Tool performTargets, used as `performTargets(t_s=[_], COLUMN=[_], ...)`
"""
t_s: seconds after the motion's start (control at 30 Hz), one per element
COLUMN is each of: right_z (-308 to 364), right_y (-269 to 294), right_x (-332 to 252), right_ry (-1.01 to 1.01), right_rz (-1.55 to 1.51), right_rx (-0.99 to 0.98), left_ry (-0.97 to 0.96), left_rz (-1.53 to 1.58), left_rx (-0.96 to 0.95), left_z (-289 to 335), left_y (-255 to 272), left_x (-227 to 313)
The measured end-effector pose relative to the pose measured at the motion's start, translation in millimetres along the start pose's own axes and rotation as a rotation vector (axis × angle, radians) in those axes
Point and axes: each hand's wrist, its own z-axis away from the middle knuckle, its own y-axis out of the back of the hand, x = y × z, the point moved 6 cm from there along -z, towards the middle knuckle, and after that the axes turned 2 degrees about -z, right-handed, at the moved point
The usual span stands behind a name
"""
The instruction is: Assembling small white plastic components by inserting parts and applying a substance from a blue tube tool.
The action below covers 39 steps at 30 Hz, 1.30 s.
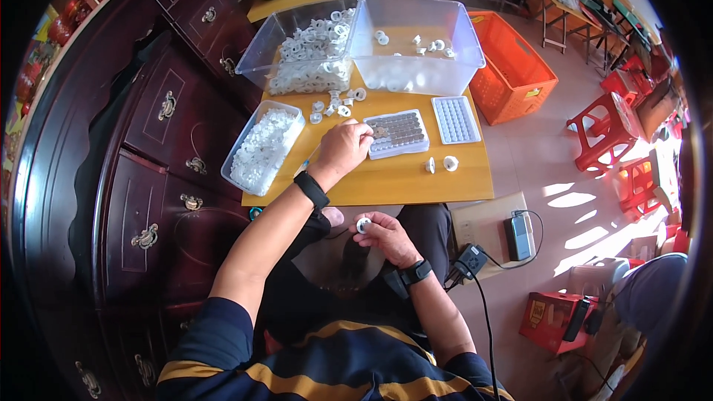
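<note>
My left hand (344, 150) is over the table at the left edge of a white tray (397, 150) filled with rows of small dark round pieces. Its fingers are pinched together; whatever may be between them is too small to make out. Lower down, above my lap, my right hand (388, 240) grips a small white round plastic part (363, 226) with a dark centre between thumb and fingers. Two similar white parts (450, 163) lie on the table right of the tray. More white plastic rings (343, 111) are scattered beyond my left hand.
A clear bin (297, 78) heaped with white rings stands at the back, beside another clear bin (417, 78) holding several parts. A tub of small translucent pieces (264, 150) sits left, a ridged white tray (455, 120) right. An orange crate (512, 67) stands beside the table, dark drawers (160, 171) at left.
</note>
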Motion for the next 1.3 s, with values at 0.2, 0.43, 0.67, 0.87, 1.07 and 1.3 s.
performTargets(t_s=[0.2,0.43,0.67,0.87,1.07,1.3], right_z=[-0.7,-0.2,-2.2,-4.2,-4.2,4.5], right_y=[-0.5,-6.4,5.3,5.3,-3.2,-1.1], right_x=[-4.1,-8.3,-3.3,-5.9,-3.6,16.5], right_ry=[0.013,-0.017,-0.023,-0.003,0.031,-0.043], right_rz=[0.038,-0.001,-0.142,-0.299,-0.337,-0.414], right_rx=[-0.029,-0.031,-0.017,-0.057,-0.141,-0.04], left_ry=[0.04,0.0,-0.083,0.157,0.333,0.161], left_rz=[0.009,-0.095,0.117,0.486,0.515,0.469], left_rx=[-0.075,-0.076,-0.001,-0.055,-0.134,0.0], left_z=[-11.3,-21.9,6.9,104.5,184.6,208.8], left_y=[-12.2,-17.8,14.8,40.7,6.5,-4.3], left_x=[-1.4,-2.9,20.6,46.0,57.9,81.5])
